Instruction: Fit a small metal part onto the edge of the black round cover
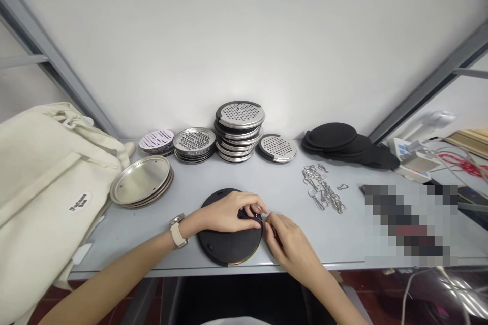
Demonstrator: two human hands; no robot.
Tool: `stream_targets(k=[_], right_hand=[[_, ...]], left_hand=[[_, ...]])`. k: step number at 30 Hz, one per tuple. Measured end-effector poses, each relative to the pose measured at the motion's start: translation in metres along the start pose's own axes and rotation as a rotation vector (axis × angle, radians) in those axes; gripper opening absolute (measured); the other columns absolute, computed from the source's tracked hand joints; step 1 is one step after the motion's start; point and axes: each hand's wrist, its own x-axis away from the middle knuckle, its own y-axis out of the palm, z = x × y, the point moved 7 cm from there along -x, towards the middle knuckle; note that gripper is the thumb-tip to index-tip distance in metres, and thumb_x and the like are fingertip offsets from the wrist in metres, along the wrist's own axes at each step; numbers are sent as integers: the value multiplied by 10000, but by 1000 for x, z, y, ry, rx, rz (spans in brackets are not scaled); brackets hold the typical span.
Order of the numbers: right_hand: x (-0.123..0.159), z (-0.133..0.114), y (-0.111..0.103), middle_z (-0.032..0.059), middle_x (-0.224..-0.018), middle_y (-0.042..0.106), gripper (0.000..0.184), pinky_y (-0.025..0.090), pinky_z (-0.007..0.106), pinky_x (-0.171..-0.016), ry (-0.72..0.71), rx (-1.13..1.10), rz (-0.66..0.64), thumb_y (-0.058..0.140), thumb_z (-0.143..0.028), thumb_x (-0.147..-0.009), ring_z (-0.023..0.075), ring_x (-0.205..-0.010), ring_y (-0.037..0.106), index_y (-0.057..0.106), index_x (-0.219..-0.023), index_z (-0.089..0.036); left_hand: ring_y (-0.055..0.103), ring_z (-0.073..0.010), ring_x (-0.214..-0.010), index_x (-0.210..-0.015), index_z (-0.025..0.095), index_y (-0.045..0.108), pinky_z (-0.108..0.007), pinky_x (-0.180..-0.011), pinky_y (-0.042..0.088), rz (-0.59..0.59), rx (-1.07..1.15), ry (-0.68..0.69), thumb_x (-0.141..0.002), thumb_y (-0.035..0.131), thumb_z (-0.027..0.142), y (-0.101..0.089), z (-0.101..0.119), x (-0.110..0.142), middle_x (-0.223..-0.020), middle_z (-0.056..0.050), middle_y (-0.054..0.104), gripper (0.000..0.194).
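Note:
A round black disc [229, 244] lies flat near the table's front edge, with slots in its face and a thin coloured strip along its lower right rim. My left hand [232, 212], a watch on its wrist, rests over the disc's top. Its thumb and fingers close around a small metal clip [258, 217] at the disc's right edge. Beside that edge, my right hand [290, 241] has its fingertips pinched together close to the clip. What they hold is hidden. Loose metal snap hooks [324, 190] lie in a heap to the right.
Along the wall stand a tall stack of round graters [241, 114], shorter grater stacks [194, 141], one grater [280, 147] and black discs [331, 135]. Metal plates [143, 180] sit at left beside a cream bag [46, 188]. Cables [461, 162] and a blurred patch are at right.

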Motion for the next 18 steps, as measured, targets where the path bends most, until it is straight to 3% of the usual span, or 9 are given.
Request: stream_targets(k=[18], right_hand=[[-1, -2, 0, 28, -760, 562, 186, 390, 301, -635, -17, -21, -39, 328, -224, -978, 177, -703, 523, 452, -839, -206]], left_hand=[[579, -97, -772, -1027, 174, 582, -235, -746, 506, 12, -39, 7, -762, 658, 156, 0, 0, 1, -1041, -47, 587, 276]])
